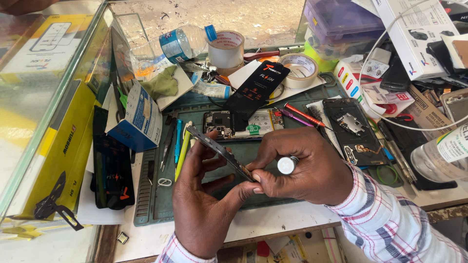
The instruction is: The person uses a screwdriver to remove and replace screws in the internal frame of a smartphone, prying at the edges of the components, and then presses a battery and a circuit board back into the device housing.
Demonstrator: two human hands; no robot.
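Observation:
My left hand (201,195) holds a thin dark phone frame (219,151) edge-on, tilted over a green work mat (161,204). My right hand (302,168) grips a small screwdriver with a silver round cap (287,164), its tip hidden against the lower end of the frame. Behind the hands an opened phone (243,124) lies on the mat with its battery and board showing, a black battery pack (256,87) leaning over it. A black phone back cover (353,129) lies to the right.
Two tape rolls (226,48) (301,69) and a plastic water bottle (170,46) lie at the back. A blue box (139,119), pens and tweezers (178,143) sit left; yellow boxes (53,146) under glass. Cluttered boxes, cables and another bottle (441,156) fill the right.

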